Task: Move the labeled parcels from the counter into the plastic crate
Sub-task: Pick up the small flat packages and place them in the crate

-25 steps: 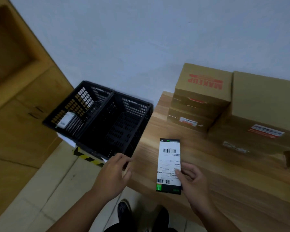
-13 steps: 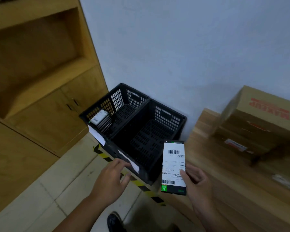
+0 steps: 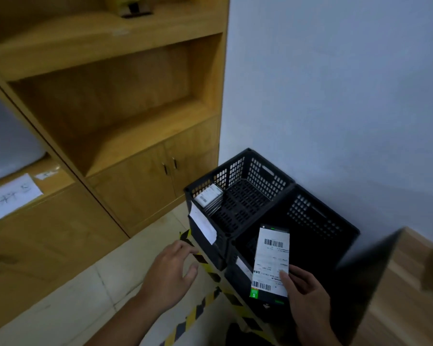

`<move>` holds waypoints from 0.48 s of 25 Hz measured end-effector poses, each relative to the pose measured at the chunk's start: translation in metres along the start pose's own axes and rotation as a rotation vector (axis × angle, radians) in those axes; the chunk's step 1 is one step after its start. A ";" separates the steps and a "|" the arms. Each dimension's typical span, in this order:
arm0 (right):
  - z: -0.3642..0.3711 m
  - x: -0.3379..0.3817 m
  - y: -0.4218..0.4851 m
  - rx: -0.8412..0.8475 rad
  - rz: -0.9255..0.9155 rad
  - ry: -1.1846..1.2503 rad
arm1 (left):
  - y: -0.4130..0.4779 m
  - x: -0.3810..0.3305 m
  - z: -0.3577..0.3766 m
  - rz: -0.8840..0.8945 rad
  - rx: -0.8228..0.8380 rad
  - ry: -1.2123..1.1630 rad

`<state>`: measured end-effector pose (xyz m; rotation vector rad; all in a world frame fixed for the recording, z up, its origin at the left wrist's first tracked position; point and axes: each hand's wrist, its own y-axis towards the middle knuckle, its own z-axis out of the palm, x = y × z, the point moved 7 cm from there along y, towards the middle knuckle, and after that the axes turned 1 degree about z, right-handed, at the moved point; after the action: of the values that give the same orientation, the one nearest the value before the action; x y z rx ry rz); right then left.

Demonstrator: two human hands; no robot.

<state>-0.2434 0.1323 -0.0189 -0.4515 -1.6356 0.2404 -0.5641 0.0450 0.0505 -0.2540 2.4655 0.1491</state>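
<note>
My right hand (image 3: 304,293) grips a flat dark parcel (image 3: 271,263) with a white barcode label, held above the near edge of the right black plastic crate (image 3: 318,221). A second black crate (image 3: 238,193) stands just left of it and holds another labelled parcel (image 3: 208,196) leaning against its left wall. My left hand (image 3: 171,269) hovers over the floor left of the crates, fingers relaxed and holding nothing.
A wooden shelf unit with cupboard doors (image 3: 145,176) fills the left side. The wooden counter's corner (image 3: 395,283) shows at the lower right. Yellow-black tape (image 3: 195,313) marks the tiled floor in front of the crates. The blue-grey wall stands behind them.
My view has swung left, away from the counter and its cardboard boxes, toward the crates. My right hand has carried the parcel off the counter to above the right crate.
</note>
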 end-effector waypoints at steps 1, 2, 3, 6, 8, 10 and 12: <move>0.017 0.003 0.008 -0.002 0.011 0.005 | 0.010 0.011 -0.005 -0.008 -0.008 0.005; 0.033 0.005 0.017 -0.004 0.022 0.010 | 0.021 0.022 -0.010 -0.014 -0.013 0.014; 0.050 0.007 0.026 -0.001 0.032 0.015 | 0.034 0.032 -0.013 -0.020 -0.010 0.018; 0.104 0.011 0.061 0.005 0.040 0.017 | 0.088 0.060 -0.022 -0.009 0.023 0.031; 0.137 0.017 0.087 0.000 0.040 0.045 | 0.128 0.074 -0.030 -0.006 0.052 0.051; 0.167 0.023 0.110 -0.015 0.070 0.056 | 0.166 0.084 -0.040 0.011 0.089 0.079; 0.196 0.035 0.124 -0.014 0.113 0.071 | 0.201 0.090 -0.054 0.035 0.119 0.105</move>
<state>-0.4205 0.2800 -0.0617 -0.5579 -1.5452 0.2941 -0.7093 0.2190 0.0462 -0.1719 2.5732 0.0036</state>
